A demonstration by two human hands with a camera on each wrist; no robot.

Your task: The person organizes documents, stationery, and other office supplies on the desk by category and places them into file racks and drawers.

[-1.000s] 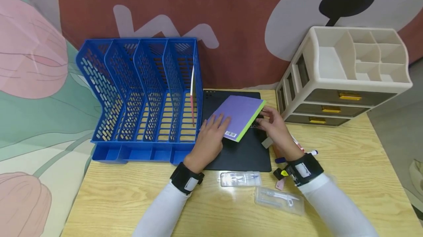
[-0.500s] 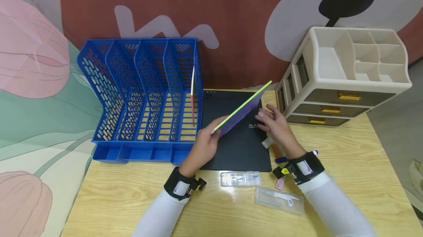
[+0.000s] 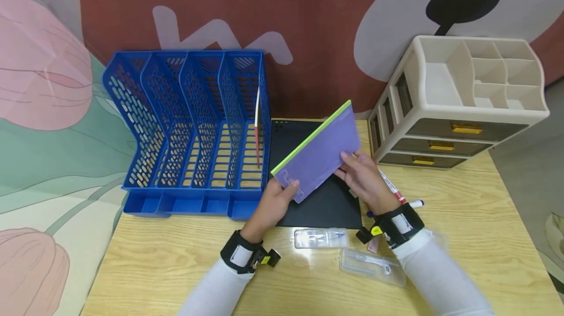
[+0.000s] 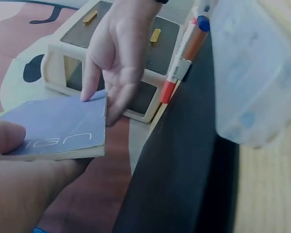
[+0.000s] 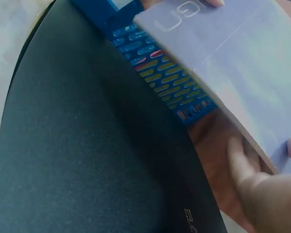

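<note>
A purple notebook with a lime-green spine is held tilted above a black flat board. My left hand grips its lower left corner, thumb on the cover and fingers beneath. At the lower right edge, my right hand pinches the notebook with the thumb on top. The left wrist view shows the notebook edge-on, pale pages visible, between both hands. In the right wrist view the notebook has its cover facing up, and the right fingers pass under its edge.
A blue file rack stands left, with a thin book upright in its rightmost slot. A cream drawer unit stands right. Markers lie by the right wrist; two clear plastic cases lie in front.
The notebook has been lifted off the board and turned over, so its barcode side no longer faces up. My right hand let go midway and now pinches it again.
</note>
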